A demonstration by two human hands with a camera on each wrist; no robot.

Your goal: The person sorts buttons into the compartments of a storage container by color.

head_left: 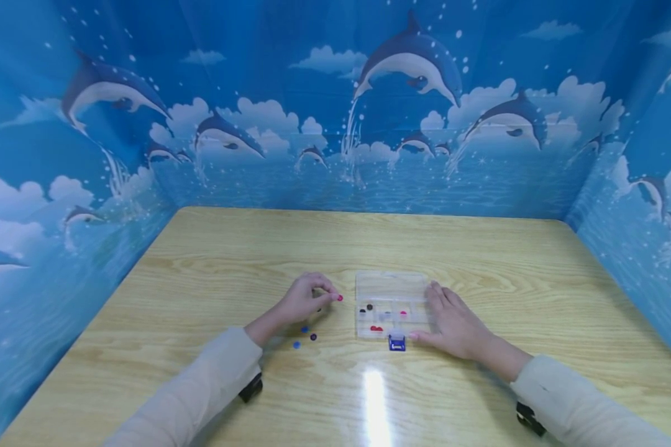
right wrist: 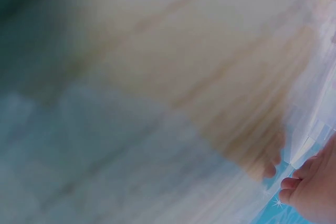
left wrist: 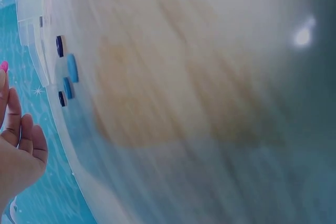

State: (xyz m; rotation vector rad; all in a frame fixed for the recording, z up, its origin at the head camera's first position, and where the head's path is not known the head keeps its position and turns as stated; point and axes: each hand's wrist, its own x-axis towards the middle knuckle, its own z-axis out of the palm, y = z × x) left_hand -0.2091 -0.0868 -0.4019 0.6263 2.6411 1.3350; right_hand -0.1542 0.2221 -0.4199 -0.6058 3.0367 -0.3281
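Disc (head_left: 340, 298) partly hidden by pinching left hand (head_left: 306, 294), box (head_left: 390, 283) edge by straight-fingered right hand (head_left: 460, 325).

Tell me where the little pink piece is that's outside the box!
In the head view, the pink piece is pinched at the fingertips of the person's left grip, just left of the clear box.

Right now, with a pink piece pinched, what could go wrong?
Your left hand holds the pink piece outside the clear box, so it might slip and land on the table. Your right hand touches the box's right edge; a nudge could slide it and jostle the red pieces inside.
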